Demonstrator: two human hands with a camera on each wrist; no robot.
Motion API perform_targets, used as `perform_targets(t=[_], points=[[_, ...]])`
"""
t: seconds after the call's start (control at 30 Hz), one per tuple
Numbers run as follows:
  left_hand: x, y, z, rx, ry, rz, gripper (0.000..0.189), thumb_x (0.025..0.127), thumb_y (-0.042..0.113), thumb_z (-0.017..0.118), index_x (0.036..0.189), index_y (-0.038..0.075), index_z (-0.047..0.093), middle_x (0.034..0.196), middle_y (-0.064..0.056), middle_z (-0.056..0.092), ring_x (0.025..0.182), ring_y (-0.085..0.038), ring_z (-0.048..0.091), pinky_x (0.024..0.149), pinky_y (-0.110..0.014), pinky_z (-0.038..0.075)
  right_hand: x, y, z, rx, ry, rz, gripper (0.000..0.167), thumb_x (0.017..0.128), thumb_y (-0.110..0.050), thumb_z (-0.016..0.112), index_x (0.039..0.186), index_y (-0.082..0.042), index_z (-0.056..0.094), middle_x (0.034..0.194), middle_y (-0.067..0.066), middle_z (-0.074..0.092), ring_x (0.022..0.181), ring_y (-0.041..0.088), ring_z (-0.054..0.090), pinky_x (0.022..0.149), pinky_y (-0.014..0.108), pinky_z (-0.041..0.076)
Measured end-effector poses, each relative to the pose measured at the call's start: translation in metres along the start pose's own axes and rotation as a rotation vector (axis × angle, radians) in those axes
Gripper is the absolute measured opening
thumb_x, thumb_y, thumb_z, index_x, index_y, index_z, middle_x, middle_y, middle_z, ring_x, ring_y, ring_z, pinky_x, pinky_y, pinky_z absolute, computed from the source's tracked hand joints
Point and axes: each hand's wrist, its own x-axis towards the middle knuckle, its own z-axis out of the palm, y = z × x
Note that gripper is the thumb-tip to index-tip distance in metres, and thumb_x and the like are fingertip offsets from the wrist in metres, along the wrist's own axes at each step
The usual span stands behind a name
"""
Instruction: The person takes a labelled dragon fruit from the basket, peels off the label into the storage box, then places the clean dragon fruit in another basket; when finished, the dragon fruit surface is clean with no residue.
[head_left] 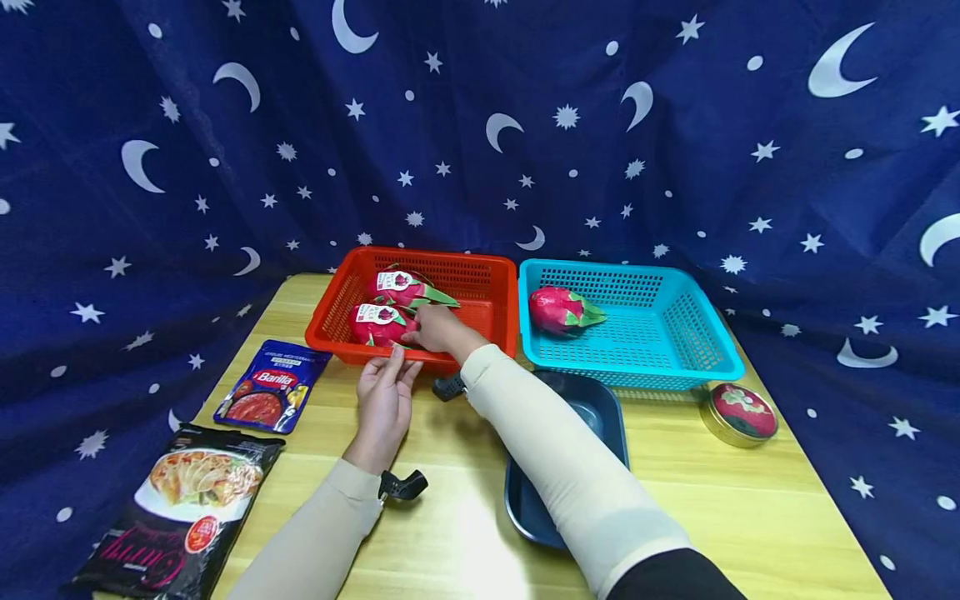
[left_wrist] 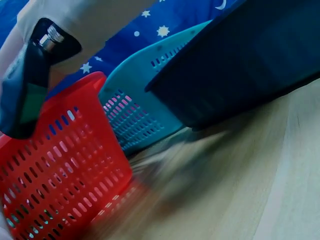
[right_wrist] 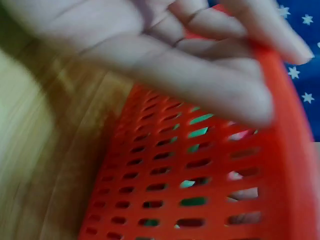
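Observation:
Two dragon fruits with white labels lie in the red basket (head_left: 491, 321): a rear dragon fruit (head_left: 408, 289) and a front dragon fruit (head_left: 375, 325). My right hand (head_left: 438, 329) reaches over the basket's front rim and grips the front fruit by its leafy end, fingertips partly hidden. At that same rim, my left hand (head_left: 386, 400) has its thumb over the edge and fingers against the outer wall, as the right wrist view also shows. Another dragon fruit (head_left: 558, 311) lies in the teal basket (head_left: 667, 333) to the right.
Under my right forearm sits a dark blue tray (head_left: 596, 408). A round tin (head_left: 741, 414) stands at the table's right edge. Along the left are a Barilla pouch (head_left: 273, 387) and a black curry packet (head_left: 183, 508). A starry blue cloth (head_left: 465, 125) hangs behind the table.

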Motion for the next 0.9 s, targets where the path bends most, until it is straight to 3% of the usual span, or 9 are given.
perform_targets(t=[0.2, 0.4, 0.77, 0.9], points=[[0.001, -0.002, 0.001, -0.025, 0.006, 0.010, 0.016, 0.101, -0.002, 0.068, 0.101, 0.000, 0.052, 0.098, -0.013, 0.062, 0.080, -0.022, 0.068, 0.081, -0.034, 0.062, -0.002, 0.005, 0.006, 0.128, 0.065, 0.017, 0.033, 0.104, -0.033, 0.071, 0.114, -0.002, 0.061, 0.105, 0.009, 0.067, 0.095, 0.022, 0.062, 0.085, 0.031, 0.049], [0.000, -0.001, 0.000, -0.007, 0.000, 0.009, 0.020, 0.100, 0.000, 0.070, 0.101, 0.000, 0.050, 0.102, -0.014, 0.062, 0.084, -0.023, 0.069, 0.084, -0.036, 0.061, -0.004, 0.009, 0.008, 0.271, 0.148, -0.014, 0.032, 0.105, -0.028, 0.069, 0.119, -0.003, 0.055, 0.109, 0.011, 0.065, 0.096, 0.023, 0.059, 0.085, 0.032, 0.048], [0.002, -0.002, -0.002, 0.033, -0.001, 0.019, 0.022, 0.099, 0.001, 0.072, 0.100, 0.001, 0.050, 0.099, -0.014, 0.062, 0.085, -0.023, 0.069, 0.087, -0.038, 0.060, -0.027, 0.018, -0.013, 0.385, 0.390, -0.063, 0.034, 0.099, -0.023, 0.078, 0.125, -0.004, 0.067, 0.132, 0.010, 0.068, 0.123, 0.025, 0.061, 0.103, 0.037, 0.049], [0.001, -0.001, -0.003, 0.036, -0.005, 0.028, 0.022, 0.099, 0.001, 0.072, 0.101, 0.001, 0.050, 0.098, -0.013, 0.062, 0.084, -0.023, 0.069, 0.087, -0.039, 0.060, -0.044, 0.022, -0.026, 0.496, 0.441, -0.053, 0.032, 0.098, -0.023, 0.080, 0.123, -0.007, 0.069, 0.122, 0.007, 0.072, 0.110, 0.023, 0.066, 0.094, 0.036, 0.053]])
